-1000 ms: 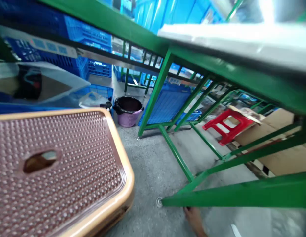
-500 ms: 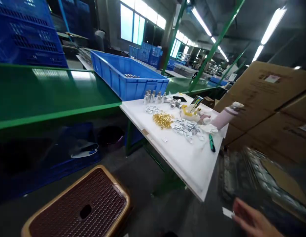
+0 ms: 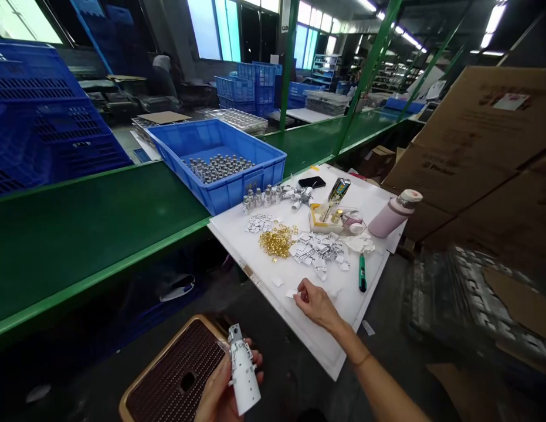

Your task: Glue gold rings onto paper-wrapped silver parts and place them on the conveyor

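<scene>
My left hand (image 3: 226, 384), low in the view above a stool, is closed around a white tube-shaped part (image 3: 245, 375) with a grey metal end and small marks or holes along its side. Over the near part of the white table (image 3: 316, 346), my right hand (image 3: 315, 302) pinches a small white slip (image 3: 292, 293). Beyond it lie a pile of small gold pieces (image 3: 277, 240) and a heap of silver-white flat pieces (image 3: 319, 249). Several metal-topped parts (image 3: 258, 197) stand upright in a row by the blue crate.
A blue crate (image 3: 273, 170) full of metal-topped parts stands beside the table on a green conveyor (image 3: 123, 234). A pink bottle (image 3: 389, 218), a green cutter (image 3: 362, 272), a phone (image 3: 312, 182) and a small tray (image 3: 316, 225) are on the table. A brown stool (image 3: 167, 375) is below.
My right hand has moved from the lower right to over the table, with a white slip. My left hand has come into view holding the white tube-shaped part. The camera view has shifted.
</scene>
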`<state>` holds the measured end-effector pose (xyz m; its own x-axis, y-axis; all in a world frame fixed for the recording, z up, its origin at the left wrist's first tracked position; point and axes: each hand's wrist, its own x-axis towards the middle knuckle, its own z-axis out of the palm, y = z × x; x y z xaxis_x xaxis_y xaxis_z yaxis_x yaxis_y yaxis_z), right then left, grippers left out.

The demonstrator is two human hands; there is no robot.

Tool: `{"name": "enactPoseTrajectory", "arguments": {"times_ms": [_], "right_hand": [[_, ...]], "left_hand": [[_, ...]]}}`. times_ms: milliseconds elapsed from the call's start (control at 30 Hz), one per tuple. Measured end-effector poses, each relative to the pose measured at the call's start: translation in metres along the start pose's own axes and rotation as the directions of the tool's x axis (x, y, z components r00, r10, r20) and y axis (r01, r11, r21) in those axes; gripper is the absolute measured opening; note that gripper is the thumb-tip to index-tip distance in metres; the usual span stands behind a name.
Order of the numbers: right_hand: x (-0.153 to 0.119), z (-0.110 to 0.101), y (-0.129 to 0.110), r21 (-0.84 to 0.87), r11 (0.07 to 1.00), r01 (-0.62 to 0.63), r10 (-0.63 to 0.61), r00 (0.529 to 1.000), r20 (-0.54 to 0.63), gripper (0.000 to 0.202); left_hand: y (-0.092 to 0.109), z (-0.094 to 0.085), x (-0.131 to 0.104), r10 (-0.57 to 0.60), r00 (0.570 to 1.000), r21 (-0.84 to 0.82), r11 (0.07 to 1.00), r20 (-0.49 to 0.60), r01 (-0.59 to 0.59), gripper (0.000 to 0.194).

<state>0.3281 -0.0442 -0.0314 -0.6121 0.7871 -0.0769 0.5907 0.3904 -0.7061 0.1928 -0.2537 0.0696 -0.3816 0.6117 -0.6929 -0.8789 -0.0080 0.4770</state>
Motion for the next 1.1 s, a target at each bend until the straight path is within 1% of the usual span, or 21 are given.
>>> {"name": "enactPoseTrajectory", "arguments": {"times_ms": [100,267,367,467,533,600,667,767,833,933,1000,1100], "right_hand": [[0.0,0.011,-0.002,-0.008,0.997,-0.08,0.079,0.995,-0.055,0.025],[0.01,0.023,-0.005,0.066,0.984,-0.166,0.174,0.974,-0.147,0.024],[0.019,0.022,-0.006,0.134,0.975,-0.18,0.206,0.954,-0.217,0.024],[0.023,0.019,-0.008,0.179,0.97,-0.167,0.215,0.931,-0.296,0.023],[0.02,0.019,-0.011,0.198,0.966,-0.165,0.227,0.909,-0.349,0.023],[0.014,0.021,-0.014,0.21,0.962,-0.176,0.249,0.882,-0.401,0.024],[0.007,0.027,-0.018,0.208,0.957,-0.203,0.278,0.851,-0.446,0.024],[0.003,0.038,-0.024,0.183,0.946,-0.266,0.322,0.816,-0.48,0.019],[0.007,0.046,-0.03,0.167,0.932,-0.321,0.361,0.794,-0.489,0.017],[0.014,0.052,-0.041,0.154,0.893,-0.422,0.439,0.747,-0.499,0.015],[0.017,0.053,-0.046,0.144,0.864,-0.482,0.484,0.717,-0.502,0.013],[0.017,0.051,-0.05,0.123,0.84,-0.529,0.511,0.695,-0.506,0.007]], "left_hand": [[0.003,0.021,-0.004,0.008,1.0,-0.008,1.0,-0.014,-0.008,0.023],[0.013,0.045,-0.006,0.024,1.0,0.014,1.0,-0.02,-0.023,0.019],[0.028,0.063,-0.003,0.022,1.0,0.059,0.998,-0.013,-0.021,0.019],[0.047,0.085,0.004,0.009,0.999,0.118,0.993,0.036,-0.013,0.019],[0.058,0.101,0.014,-0.004,0.997,0.148,0.989,0.072,-0.007,0.019],[0.067,0.116,0.028,-0.036,0.994,0.176,0.984,0.104,0.017,0.019],[0.075,0.129,0.048,-0.091,0.986,0.219,0.974,0.141,0.059,0.019],[0.092,0.144,0.088,-0.199,0.962,0.302,0.943,0.184,0.137,0.02],[0.109,0.15,0.118,-0.274,0.939,0.361,0.914,0.206,0.187,0.022],[0.136,0.154,0.161,-0.377,0.898,0.446,0.86,0.228,0.248,0.026],[0.15,0.153,0.182,-0.43,0.874,0.494,0.824,0.225,0.278,0.03],[0.158,0.145,0.204,-0.494,0.842,0.535,0.782,0.219,0.32,0.032]]}}
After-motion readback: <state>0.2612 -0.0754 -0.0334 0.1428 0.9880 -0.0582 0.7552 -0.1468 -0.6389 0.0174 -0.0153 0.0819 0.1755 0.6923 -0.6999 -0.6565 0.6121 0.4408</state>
